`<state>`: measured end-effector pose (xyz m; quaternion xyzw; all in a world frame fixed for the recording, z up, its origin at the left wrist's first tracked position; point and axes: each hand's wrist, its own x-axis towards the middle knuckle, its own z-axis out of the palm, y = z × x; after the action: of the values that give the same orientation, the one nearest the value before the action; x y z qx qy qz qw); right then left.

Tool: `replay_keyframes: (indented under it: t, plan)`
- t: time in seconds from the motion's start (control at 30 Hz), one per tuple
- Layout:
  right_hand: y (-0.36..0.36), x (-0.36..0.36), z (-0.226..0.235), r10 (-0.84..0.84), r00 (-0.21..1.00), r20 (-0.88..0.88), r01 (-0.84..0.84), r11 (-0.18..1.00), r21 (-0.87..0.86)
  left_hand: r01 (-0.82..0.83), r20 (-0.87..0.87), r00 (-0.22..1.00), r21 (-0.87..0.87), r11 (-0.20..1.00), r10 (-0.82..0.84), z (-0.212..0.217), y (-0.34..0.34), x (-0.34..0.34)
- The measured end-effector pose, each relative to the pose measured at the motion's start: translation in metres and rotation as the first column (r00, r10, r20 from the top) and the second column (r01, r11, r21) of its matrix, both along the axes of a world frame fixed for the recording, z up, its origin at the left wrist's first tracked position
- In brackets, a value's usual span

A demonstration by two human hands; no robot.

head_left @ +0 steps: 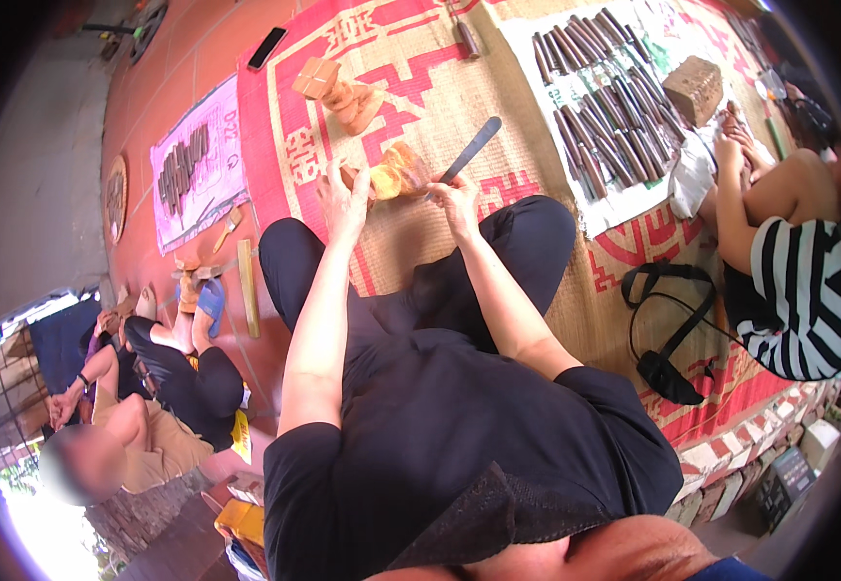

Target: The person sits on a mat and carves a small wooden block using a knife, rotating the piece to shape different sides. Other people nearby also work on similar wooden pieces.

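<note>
A carved piece of pale yellow-brown wood (pixel 401 169) lies across the space between my hands, above the woven mat. My left hand (pixel 345 201) is closed round its left end. Beside its other end, my right hand (pixel 457 205) pinches a long, flat, dark tool with a rounded tip (pixel 474 148), which slants up and away to the right. Whether the tool's edge touches the wood cannot be made out. Beyond my left hand, another carved wooden piece (pixel 351 105) with a blocky end rests on the mat.
The red-patterned mat (pixel 527 300) spreads around me. Rows of dark sticklike tools (pixel 624 126) lie on a white sheet at right, near a brown block (pixel 694 89). More lie on a pink sheet (pixel 222 160) at left. A phone (pixel 267 47) lies far left. People sit on both sides.
</note>
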<state>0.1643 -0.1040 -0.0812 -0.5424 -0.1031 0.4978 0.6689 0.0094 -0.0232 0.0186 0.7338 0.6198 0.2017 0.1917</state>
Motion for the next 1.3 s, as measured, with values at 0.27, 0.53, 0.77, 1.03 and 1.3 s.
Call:
replay_keyframes:
  t: [0.27, 0.53, 0.77, 1.03, 1.3]
  plan:
    - [-0.005, 0.004, -0.004, -0.015, 0.995, 0.099, 0.019, 0.999, -0.044, 0.223, -0.118, 0.974, 0.364, 0.904, -0.193, -0.014, 0.005, -0.004]
    - [-0.014, 0.006, -0.016, -0.039, 0.986, 0.165, 0.053, 0.995, -0.083, 0.464, 0.022, 0.881, 0.146, 0.874, -0.472, 0.012, 0.008, -0.015]
    - [-0.026, -0.002, 0.001, 0.035, 0.939, 0.341, 0.007, 0.993, -0.122, 0.516, 0.034, 0.856, 0.015, 0.857, -0.516, 0.007, 0.020, -0.037]
    - [-0.039, -0.008, 0.010, 0.105, 0.919, 0.380, -0.063, 0.991, -0.122, 0.423, 0.187, 0.882, 0.086, 0.902, -0.432, 0.007, 0.004, -0.060]
    - [-0.036, -0.010, 0.009, 0.085, 0.947, 0.311, -0.061, 0.994, -0.087, 0.380, 0.204, 0.903, 0.032, 0.925, -0.378, 0.001, -0.020, -0.079]
